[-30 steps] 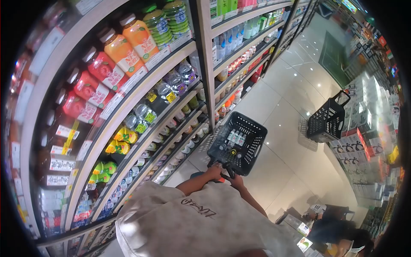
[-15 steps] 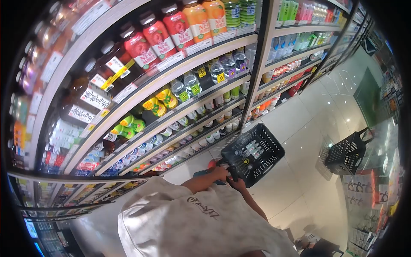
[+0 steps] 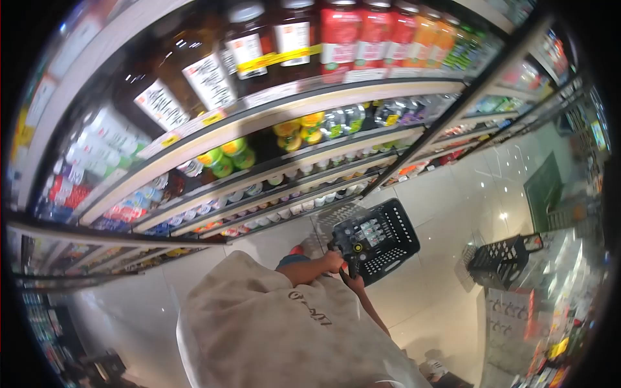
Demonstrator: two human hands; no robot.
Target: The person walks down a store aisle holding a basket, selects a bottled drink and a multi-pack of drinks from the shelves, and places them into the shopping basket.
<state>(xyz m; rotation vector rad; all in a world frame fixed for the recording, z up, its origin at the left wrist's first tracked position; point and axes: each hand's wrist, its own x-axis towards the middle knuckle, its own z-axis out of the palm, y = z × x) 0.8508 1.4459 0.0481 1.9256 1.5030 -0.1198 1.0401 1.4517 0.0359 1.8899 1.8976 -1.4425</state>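
Note:
A black shopping basket is in front of my body, tilted in this view. Several clear bottles lie inside it, and a round yellow-topped item is near its close end. My left hand is closed around the basket's handle at the near side. Just to its right, my right hand also grips the handle, its fingers wrapped round it. A small red patch shows between the hands, too small to name.
Drink shelves run along the left and front, with large dark bottles and red juice bottles. Another black basket stands on the right by a display counter. Pale tiled floor lies between.
The view has turned and shifted along the shelves, so the large dark bottles look nearer. Both hands keep hold of the basket, which appears slightly lower and further left.

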